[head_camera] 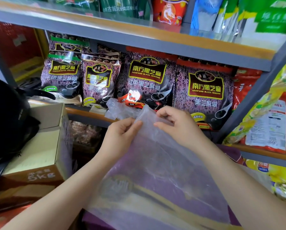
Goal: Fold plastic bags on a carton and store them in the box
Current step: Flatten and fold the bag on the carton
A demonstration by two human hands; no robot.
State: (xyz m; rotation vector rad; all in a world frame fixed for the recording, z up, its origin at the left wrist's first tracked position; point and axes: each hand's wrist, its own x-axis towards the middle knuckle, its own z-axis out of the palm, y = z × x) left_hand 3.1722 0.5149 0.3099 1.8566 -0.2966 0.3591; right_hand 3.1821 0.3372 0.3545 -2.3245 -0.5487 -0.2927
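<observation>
Head view shows me both hands at the middle of the frame, holding a clear plastic bag [155, 163] by its top edge. My left hand [120, 135] pinches the edge with thumb and fingers. My right hand [177, 123] pinches it just beside. The bag hangs down over a purple carton [235, 153] at the bottom. A brown box [39, 146] sits at the left, its flaps open.

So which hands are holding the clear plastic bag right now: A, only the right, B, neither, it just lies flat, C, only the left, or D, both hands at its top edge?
D: the left hand and the right hand each pinch the top edge of the clear plastic bag, which hangs down between the forearms.
</observation>
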